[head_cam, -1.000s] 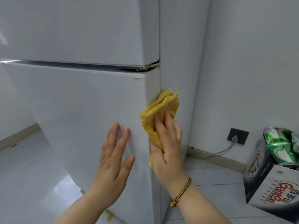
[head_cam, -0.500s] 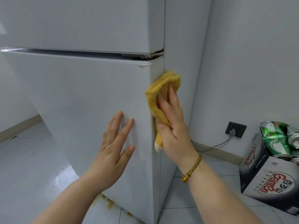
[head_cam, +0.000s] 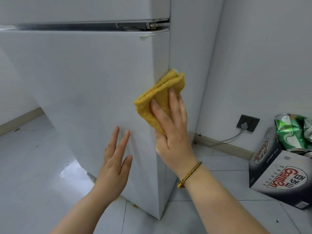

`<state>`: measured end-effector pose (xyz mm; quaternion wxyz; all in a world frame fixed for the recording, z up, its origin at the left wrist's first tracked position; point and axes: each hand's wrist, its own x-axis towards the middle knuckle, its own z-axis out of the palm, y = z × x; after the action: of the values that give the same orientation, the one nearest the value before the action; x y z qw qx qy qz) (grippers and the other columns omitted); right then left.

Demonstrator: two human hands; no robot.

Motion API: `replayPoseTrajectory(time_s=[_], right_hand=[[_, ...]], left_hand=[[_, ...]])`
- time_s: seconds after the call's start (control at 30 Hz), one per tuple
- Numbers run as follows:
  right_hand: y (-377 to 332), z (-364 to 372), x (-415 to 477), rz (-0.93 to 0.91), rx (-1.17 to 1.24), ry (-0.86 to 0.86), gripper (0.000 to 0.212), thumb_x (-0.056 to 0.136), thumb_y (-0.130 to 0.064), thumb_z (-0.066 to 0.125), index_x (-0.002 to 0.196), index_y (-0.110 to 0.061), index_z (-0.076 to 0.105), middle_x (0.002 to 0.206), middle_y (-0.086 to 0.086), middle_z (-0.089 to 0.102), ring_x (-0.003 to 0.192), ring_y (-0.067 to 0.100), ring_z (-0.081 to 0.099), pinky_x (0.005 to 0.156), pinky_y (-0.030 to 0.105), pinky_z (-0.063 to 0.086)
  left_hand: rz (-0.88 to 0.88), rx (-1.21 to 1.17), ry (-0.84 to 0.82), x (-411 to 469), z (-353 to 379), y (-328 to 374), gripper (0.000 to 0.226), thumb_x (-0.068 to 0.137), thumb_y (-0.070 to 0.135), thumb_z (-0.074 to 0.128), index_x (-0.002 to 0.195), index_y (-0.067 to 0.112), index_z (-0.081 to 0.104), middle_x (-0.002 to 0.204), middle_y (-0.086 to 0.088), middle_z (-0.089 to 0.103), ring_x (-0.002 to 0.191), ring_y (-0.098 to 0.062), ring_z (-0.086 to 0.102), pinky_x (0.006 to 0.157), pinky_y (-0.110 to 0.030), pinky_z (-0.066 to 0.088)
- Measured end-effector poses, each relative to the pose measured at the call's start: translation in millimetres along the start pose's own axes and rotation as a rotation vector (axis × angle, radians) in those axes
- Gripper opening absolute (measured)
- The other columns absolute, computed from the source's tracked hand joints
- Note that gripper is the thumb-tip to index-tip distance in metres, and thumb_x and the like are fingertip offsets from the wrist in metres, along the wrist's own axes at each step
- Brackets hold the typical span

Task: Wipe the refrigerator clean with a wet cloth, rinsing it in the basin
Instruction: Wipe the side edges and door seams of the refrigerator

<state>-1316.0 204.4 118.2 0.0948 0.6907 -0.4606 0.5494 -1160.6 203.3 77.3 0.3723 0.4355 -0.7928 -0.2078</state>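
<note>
Pressing folded cloth [head_cam: 158, 97] onto right vertical corner of fridge [head_cam: 84, 78]: right hand [head_cam: 171, 132], fingers straight, flat on it. Left hand [head_cam: 114, 161] spread, fingertips at fridge front, just left. Corner runs up-down; right hand nearer it.

Top of fridge [head_cam: 84, 73] cut off by upper edge. Lower cloth [head_cam: 157, 93] hidden under right hand [head_cam: 172, 132]. Cans [head_cam: 290, 130] blurred, clipped at right edge.

Even soft daylight, floor [head_cam: 74, 168] glare, wide-angle bending.
</note>
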Motion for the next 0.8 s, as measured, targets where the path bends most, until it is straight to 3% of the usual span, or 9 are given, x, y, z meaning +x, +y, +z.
replayPoseTrajectory(time_s=[0.07, 0.17, 0.23, 0.37, 0.43, 0.5, 0.63, 0.73, 0.8], right_hand=[[10, 18, -44, 0.014, -0.114, -0.035, 0.067, 0.085, -0.01, 0.038, 0.138, -0.045, 0.019, 0.153, -0.017, -0.013, 0.141, 0.024, -0.003, 0.117, 0.025, 0.003], [23, 35, -105, 0.069, -0.254, -0.101, 0.078, 0.081, -0.011, 0.036, 0.143, -0.044, 0.002, 0.154, -0.01, -0.016, 0.142, 0.015, -0.013, 0.105, 0.044, 0.019], [26, 35, -116, 0.058, -0.269, -0.12, 0.079, 0.08, -0.01, 0.035, 0.143, -0.043, 0.001, 0.154, -0.009, -0.015, 0.142, 0.013, -0.013, 0.103, 0.039, 0.021], [17, 23, -80, 0.03, -0.16, -0.094, 0.074, 0.082, -0.007, 0.034, 0.139, -0.049, 0.014, 0.152, -0.019, -0.013, 0.142, 0.017, -0.001, 0.114, 0.014, -0.001], [15, 21, -59, 0.026, -0.111, -0.053, 0.065, 0.085, -0.007, 0.034, 0.135, -0.045, 0.021, 0.151, -0.023, -0.014, 0.141, 0.015, -0.002, 0.115, 0.014, -0.001], [18, 29, -56, 0.007, -0.115, -0.006, 0.067, 0.089, -0.007, 0.033, 0.14, -0.047, 0.015, 0.152, -0.02, -0.014, 0.142, 0.016, -0.005, 0.116, 0.017, 0.001], [33, 54, -124, 0.065, -0.179, -0.032, 0.05, 0.1, -0.02, 0.015, 0.144, -0.042, 0.007, 0.155, -0.009, -0.012, 0.143, 0.018, -0.007, 0.117, 0.021, 0.002], [40, 68, -171, 0.153, -0.253, -0.09, 0.062, 0.094, -0.009, 0.026, 0.144, -0.04, 0.006, 0.155, -0.006, -0.011, 0.144, 0.017, -0.008, 0.112, 0.031, 0.016], [39, 71, -177, 0.17, -0.208, -0.067, 0.065, 0.092, -0.008, 0.029, 0.144, -0.041, 0.008, 0.155, -0.008, -0.01, 0.144, 0.016, -0.008, 0.114, 0.025, 0.01]], left_hand=[[-0.003, 0.005, -0.05, -1, 5, -8, 0.051, 0.081, 0.046, 0.028, 0.126, 0.057, 0.007, 0.121, 0.061, -0.017, 0.118, 0.034, -0.01, 0.099, -0.001, 0.004], [-0.008, 0.015, -0.094, -1, 6, -9, 0.051, 0.082, 0.037, 0.029, 0.123, 0.057, 0.007, 0.121, 0.061, -0.02, 0.118, 0.033, -0.011, 0.093, 0.008, 0.003], [-0.006, 0.024, -0.103, -2, 7, -9, 0.049, 0.082, 0.044, 0.028, 0.124, 0.058, 0.007, 0.122, 0.059, -0.021, 0.119, 0.032, -0.012, 0.091, 0.011, 0.002], [-0.014, 0.028, -0.094, -4, 9, -10, 0.057, 0.072, 0.056, 0.018, 0.121, 0.073, -0.005, 0.124, 0.058, -0.021, 0.12, 0.032, -0.013, 0.094, 0.006, 0.002], [-0.008, 0.04, -0.079, -6, 12, -12, 0.055, 0.073, 0.054, 0.018, 0.114, 0.077, -0.01, 0.125, 0.057, -0.022, 0.121, 0.031, -0.012, 0.096, 0.002, 0.003], [-0.007, 0.043, -0.07, -9, 17, -16, 0.054, 0.074, 0.053, 0.019, 0.113, 0.078, -0.01, 0.127, 0.056, -0.021, 0.122, 0.03, -0.011, 0.098, 0.0, 0.004], [-0.037, 0.042, -0.098, -22, 27, -28, 0.055, 0.074, 0.053, 0.017, 0.115, 0.076, -0.011, 0.128, 0.054, -0.02, 0.124, 0.029, -0.01, 0.101, -0.004, 0.006], [-0.042, 0.043, -0.14, -31, 38, -38, 0.056, 0.075, 0.052, 0.016, 0.116, 0.074, -0.014, 0.13, 0.053, -0.022, 0.125, 0.027, -0.011, 0.099, 0.001, 0.001], [-0.07, 0.024, -0.156, -36, 45, -44, 0.057, 0.073, 0.053, 0.016, 0.115, 0.074, -0.016, 0.129, 0.054, -0.022, 0.124, 0.028, -0.012, 0.097, 0.004, 0.0]])
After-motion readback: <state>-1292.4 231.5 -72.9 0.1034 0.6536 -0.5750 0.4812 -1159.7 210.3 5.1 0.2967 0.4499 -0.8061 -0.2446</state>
